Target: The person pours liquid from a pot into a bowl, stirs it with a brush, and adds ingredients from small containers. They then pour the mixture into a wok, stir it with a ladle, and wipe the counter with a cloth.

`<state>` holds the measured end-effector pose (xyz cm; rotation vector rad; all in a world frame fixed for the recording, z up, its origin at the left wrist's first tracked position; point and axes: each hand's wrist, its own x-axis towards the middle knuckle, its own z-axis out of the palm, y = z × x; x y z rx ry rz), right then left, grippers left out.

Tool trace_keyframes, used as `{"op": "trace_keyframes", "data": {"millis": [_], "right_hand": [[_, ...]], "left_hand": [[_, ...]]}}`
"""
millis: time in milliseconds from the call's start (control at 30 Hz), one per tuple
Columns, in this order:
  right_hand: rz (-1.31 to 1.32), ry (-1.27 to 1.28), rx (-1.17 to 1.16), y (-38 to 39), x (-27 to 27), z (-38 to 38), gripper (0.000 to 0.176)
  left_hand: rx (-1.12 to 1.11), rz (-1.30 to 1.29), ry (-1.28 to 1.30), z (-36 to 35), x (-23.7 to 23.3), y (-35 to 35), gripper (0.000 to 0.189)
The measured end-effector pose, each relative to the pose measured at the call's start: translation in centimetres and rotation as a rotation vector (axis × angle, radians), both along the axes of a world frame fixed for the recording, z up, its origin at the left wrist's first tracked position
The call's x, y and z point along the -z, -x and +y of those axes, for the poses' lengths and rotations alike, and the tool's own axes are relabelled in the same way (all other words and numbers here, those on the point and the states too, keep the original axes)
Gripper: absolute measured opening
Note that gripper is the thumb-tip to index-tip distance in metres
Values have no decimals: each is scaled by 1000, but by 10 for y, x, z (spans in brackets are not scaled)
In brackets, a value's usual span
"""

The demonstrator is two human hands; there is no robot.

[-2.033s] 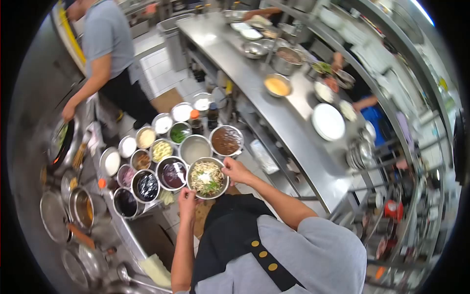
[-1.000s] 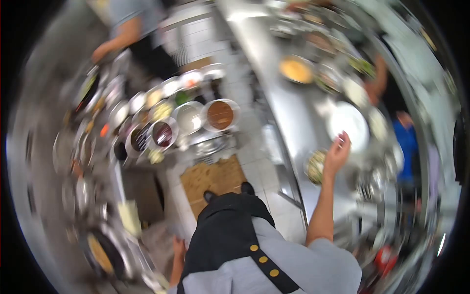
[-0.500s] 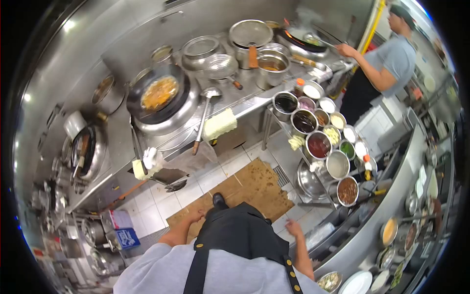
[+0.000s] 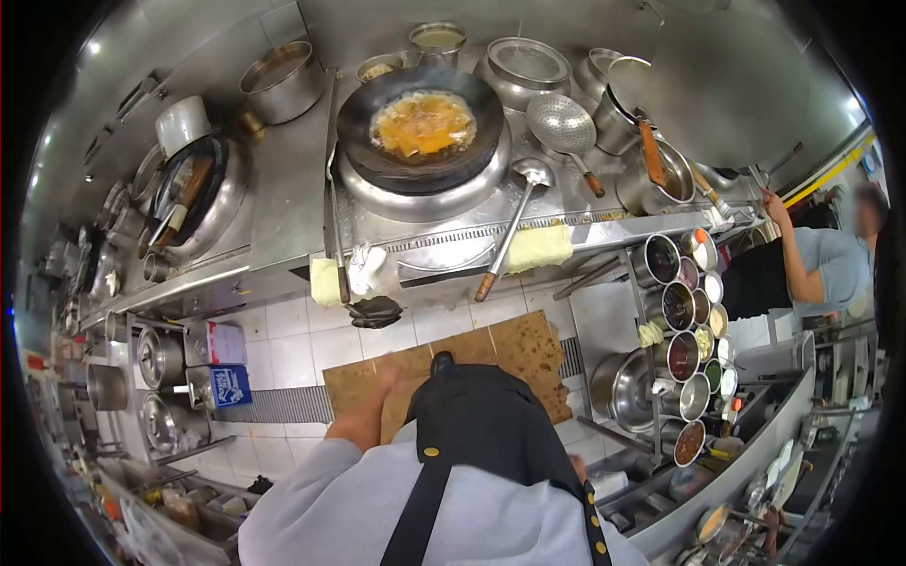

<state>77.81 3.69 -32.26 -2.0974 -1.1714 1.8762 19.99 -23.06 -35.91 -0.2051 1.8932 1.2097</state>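
Note:
My left hand [image 4: 385, 374] hangs below the stove edge, above the brown floor mat [image 4: 519, 349]; motion blurs its fingers. Beside the black apron, my right hand [image 4: 578, 464] shows only in part, its fingers hidden. Neither hand visibly touches any cookware. In front of me a black wok [image 4: 355, 118] sits on a round steel burner ring, with yellow-orange egg [image 4: 423, 127] spread in it. A ladle [image 4: 511, 226] lies to its right, handle over the stove edge. Left of the ring rests a long-handled tool [image 4: 337, 231]. A perforated skimmer [image 4: 561, 124] lies farther right.
Folded yellow cloths [image 4: 540, 248] and a white cloth [image 4: 370, 271] lie on the stove's front edge. Several sauce and ingredient containers [image 4: 683, 357] stand on a rack at right. Beyond it, a co-worker [image 4: 821, 264] reaches toward the stove. Pots [image 4: 283, 83] stand at the back left.
My view has turned right, so the wok now appears nearer the middle and the rack farther right. My left hand has risen forward; my right hand has become mostly hidden beside the apron.

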Motion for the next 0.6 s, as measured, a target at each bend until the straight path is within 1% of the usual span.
{"op": "trace_keyframes", "data": {"millis": [67, 100, 133, 167, 200, 233, 267, 300, 333, 367, 400, 433, 467, 500, 533, 567, 600], "right_hand": [[23, -61, -31, 51, -11, 44, 24], [-28, -61, -87, 83, -20, 70, 26], [9, -155, -206, 110, -18, 92, 27], [-69, -275, -350, 146, -28, 109, 35], [-60, -555, -543, 146, 39, 138, 42], [-107, -426, -599, 210, -37, 136, 43], [-6, -455, -592, 236, -11, 149, 41], [-70, -1035, -888, 266, -15, 150, 40], [-230, -427, -876, 326, -103, 135, 41], [-18, -784, -932, 342, -91, 125, 41], [-103, -623, -1077, 366, -94, 124, 41], [-144, -749, -1237, 384, -97, 114, 42], [-108, -632, -1299, 397, -105, 109, 45], [-34, -741, -1366, 401, -94, 102, 44], [-14, -585, -1331, 405, -104, 96, 44], [8, -565, -1321, 402, -107, 91, 44], [-12, -559, -1260, 391, -105, 92, 44]], "left_hand": [[-90, 11, 12, 24, -25, 38, 65], [-177, -24, -51, 32, -23, 58, 68], [-258, -59, -112, 40, -19, 77, 71], [-277, -113, -168, 51, -33, 92, 74], [-286, -168, -225, 67, -58, 103, 77], [-197, -198, -264, 79, -60, 117, 77], [-110, -230, -305, 91, -65, 128, 78], [-157, -228, -301, 105, -69, 127, 75], [-122, -243, -304, 112, -68, 125, 75], [-85, -193, -265, 114, -67, 122, 68], [-29, -144, -231, 121, -64, 119, 63], [-23, -113, -228, 119, -46, 121, 61], [-8, -81, -229, 120, -26, 117, 60], [-30, -44, -156, 126, -47, 107, 59], [-48, -15, -160, 125, -51, 101, 56], [-42, -33, -162, 123, -54, 98, 56], [-46, -50, -160, 120, -53, 97, 55]]}}
